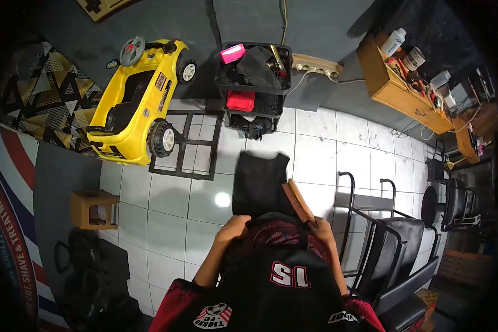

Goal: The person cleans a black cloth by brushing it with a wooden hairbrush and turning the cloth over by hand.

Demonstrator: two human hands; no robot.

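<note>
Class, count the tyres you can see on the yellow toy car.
2: upper tyre and lower tyre, both on the picture's right side of the car. Others may be hidden.

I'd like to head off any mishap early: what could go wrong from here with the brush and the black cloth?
The brush is held near one end in the right hand, so it might tip or slip free. The black cloth, held at an edge by the left hand, could brush the tiled floor and pick up dirt if lowered. Swinging wide to the right might knock the metal-framed chair.
</note>
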